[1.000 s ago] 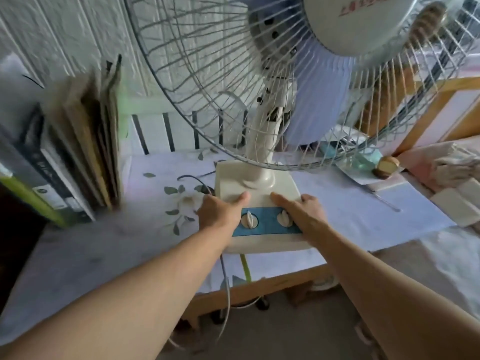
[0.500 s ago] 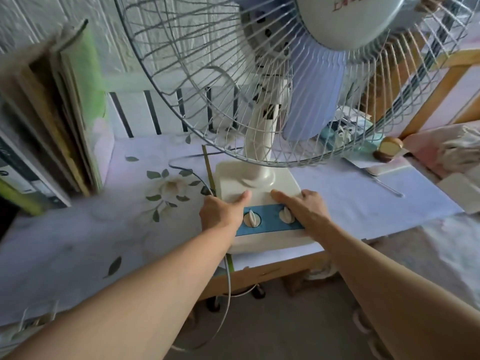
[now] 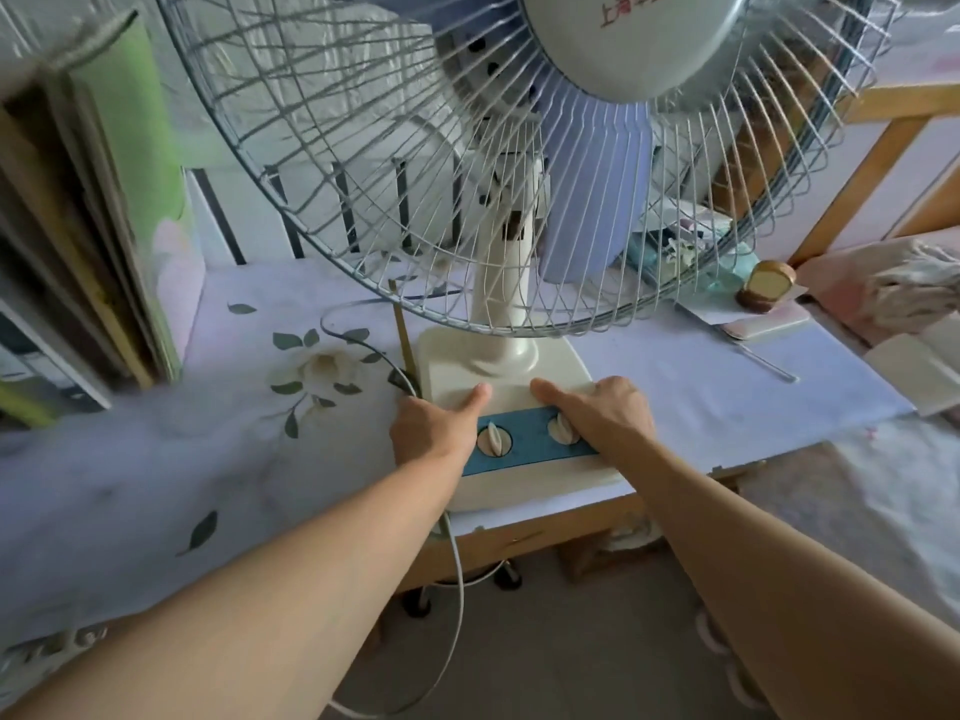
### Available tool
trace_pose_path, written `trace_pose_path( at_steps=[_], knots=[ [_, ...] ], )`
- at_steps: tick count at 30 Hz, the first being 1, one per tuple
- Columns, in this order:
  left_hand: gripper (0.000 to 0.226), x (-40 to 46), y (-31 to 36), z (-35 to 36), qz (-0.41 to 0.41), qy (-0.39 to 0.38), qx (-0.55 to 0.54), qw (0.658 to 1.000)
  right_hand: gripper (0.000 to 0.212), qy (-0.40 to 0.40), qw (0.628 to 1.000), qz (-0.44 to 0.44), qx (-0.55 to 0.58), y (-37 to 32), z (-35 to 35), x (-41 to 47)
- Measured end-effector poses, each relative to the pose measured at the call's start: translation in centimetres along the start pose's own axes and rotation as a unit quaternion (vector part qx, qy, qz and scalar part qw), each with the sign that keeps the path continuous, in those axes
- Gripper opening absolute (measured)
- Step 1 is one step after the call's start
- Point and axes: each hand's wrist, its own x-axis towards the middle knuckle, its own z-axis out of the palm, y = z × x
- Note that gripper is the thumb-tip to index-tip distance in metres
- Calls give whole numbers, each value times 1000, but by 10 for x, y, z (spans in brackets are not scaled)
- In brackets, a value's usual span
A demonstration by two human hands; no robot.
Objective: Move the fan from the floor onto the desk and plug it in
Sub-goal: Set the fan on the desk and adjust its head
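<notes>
A cream desk fan (image 3: 506, 314) with a wire cage and pale blue blades stands on the desk (image 3: 701, 397), near its front edge. Its base (image 3: 501, 376) has a blue panel with two white knobs. My left hand (image 3: 434, 426) grips the base's left side, thumb on top. On the right side, my right hand (image 3: 602, 413) holds the base with fingers over the right knob. The fan's grey cord (image 3: 457, 574) runs from behind the base, across the cloth, and hangs off the desk edge toward the floor. A white power strip (image 3: 49, 649) lies at the lower left.
Upright books and folders (image 3: 104, 200) stand at the desk's left. A small brown and cream object (image 3: 769, 291) rests on a flat white item behind the fan, at the right. A wooden frame (image 3: 878, 163) and bedding (image 3: 919, 293) lie at the right. Flowers are printed on the desk cloth.
The view has shifted a little, with the books now further left in frame. Both hands stay on the fan's base, which sits at the same spot on the desk.
</notes>
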Motion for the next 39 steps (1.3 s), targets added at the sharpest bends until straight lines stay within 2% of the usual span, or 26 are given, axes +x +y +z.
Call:
trace_pose_path(
  at_steps=[6,9,15,19,24,29,34,37,39],
  knots=[
    [88,0,-2,3,28,11,38,999,69,20,1000,22,8,3,5,0],
    [92,4,-1,4,34,-13,68,997,75,27,999,23,16,4,5,3],
    [80,13,4,3,73,-17,151,986,69,25,999,6,18,2,-7,16],
    [82,19,7,7,86,-17,146,985,74,23,999,1,26,4,-5,23],
    [88,24,16,13,93,-10,141,986,73,21,999,-5,35,2,-8,32],
    [86,25,24,22,92,-13,133,987,65,17,999,-6,29,0,-14,47],
    [85,27,24,21,101,-29,122,987,67,20,999,-8,25,1,-15,48],
    [68,27,21,13,94,-22,78,992,61,43,999,-17,-5,-2,-17,39],
    [49,26,19,6,58,-19,44,997,66,72,997,-25,-20,-3,-15,28]
  ],
)
